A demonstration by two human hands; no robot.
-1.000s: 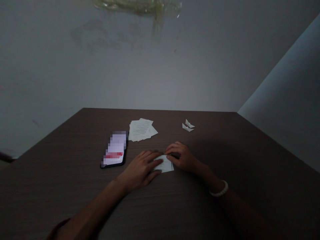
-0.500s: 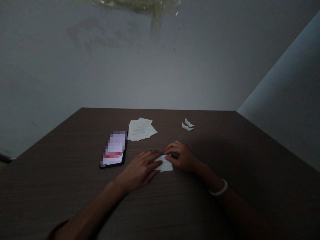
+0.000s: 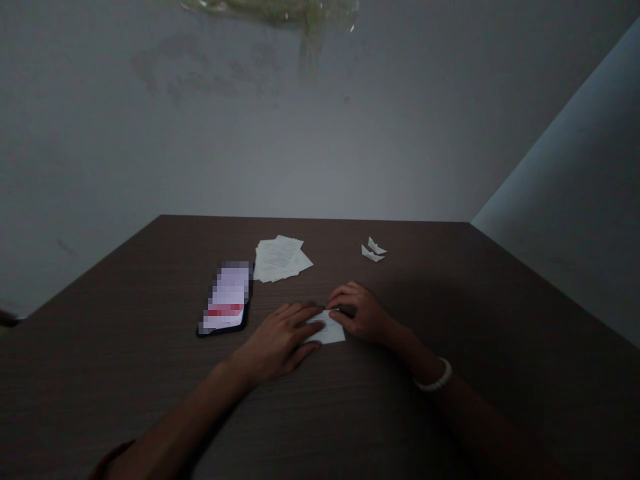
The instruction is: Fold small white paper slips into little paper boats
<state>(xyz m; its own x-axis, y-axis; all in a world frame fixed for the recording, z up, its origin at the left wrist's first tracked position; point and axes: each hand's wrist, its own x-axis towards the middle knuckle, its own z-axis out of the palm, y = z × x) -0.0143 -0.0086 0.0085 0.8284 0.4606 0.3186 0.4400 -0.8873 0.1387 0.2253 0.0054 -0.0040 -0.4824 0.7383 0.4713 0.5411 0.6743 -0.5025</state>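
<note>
A small piece of white paper (image 3: 331, 331) with faint lines of print lies on the table in front of me. My left hand (image 3: 280, 340) rests over its left side, fingers stretched out and apart, pressing it down. At the paper's upper right edge, my right hand (image 3: 363, 315) has its thumb on top and its curled fingers just behind the edge, pinching there. The fingers cover part of the paper's far edge. A pale beaded bracelet (image 3: 436, 380) circles my right wrist.
On the brown wooden table (image 3: 320, 427), a phone (image 3: 227, 300) with a lit, blurred screen lies left of my hands. Behind it is a loose stack of printed paper (image 3: 280, 259). Two small folded paper boats (image 3: 373, 251) sit at the back right. A grey wall (image 3: 320, 153) borders the far edge.
Both hands stay almost in place on the paper. The left thumb has shifted very slightly, and the whole view has moved a touch.
</note>
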